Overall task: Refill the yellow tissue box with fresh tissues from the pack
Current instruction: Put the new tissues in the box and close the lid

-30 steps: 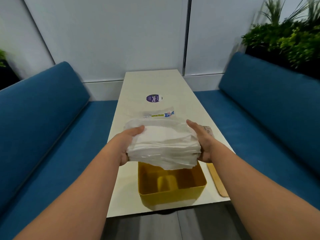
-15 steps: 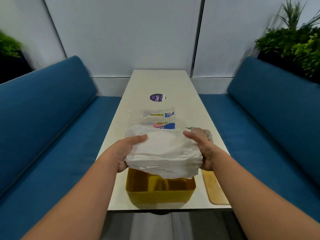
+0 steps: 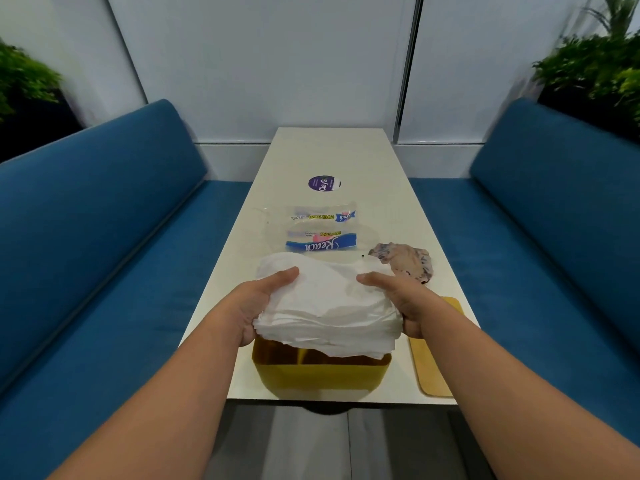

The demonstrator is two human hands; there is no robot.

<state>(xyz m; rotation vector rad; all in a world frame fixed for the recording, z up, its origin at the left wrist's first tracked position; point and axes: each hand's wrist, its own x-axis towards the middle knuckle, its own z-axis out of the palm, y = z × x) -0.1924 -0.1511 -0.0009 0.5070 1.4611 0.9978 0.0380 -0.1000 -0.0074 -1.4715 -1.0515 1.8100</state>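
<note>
Holding a thick stack of white tissues (image 3: 329,306) squarely over the open yellow tissue box (image 3: 322,374), pinched from both ends so the loose sheets stay aligned and do not fan out. Left hand (image 3: 258,306) clamped on the left end, thumb on top and fingers curled under; right hand (image 3: 398,303) gripping the right end the same way. Kept level and just above the rim, near edge sagging into the opening, presumably to match the stack's footprint to the box before lowering; whether any sheet touches the inside cannot be told. Box parked directly beneath the hands at the near edge of the white counter (image 3: 391,216), within easy reach and clear of the clutter.

Just right of the right hand, a flat wooden lid (image 3: 433,362) laid aside, likely the box cover, waiting to go back on. Beyond the hands, an emptied clear plastic Reach paper towel wrapper (image 3: 320,233), set out of the way once emptied. Beyond the right hand, a crumpled brownish wad (image 3: 405,261), nature unclear. Farther still, a round purple sticker (image 3: 323,183). Next, probably, easing the stack straight down without snagging the corners.
</note>
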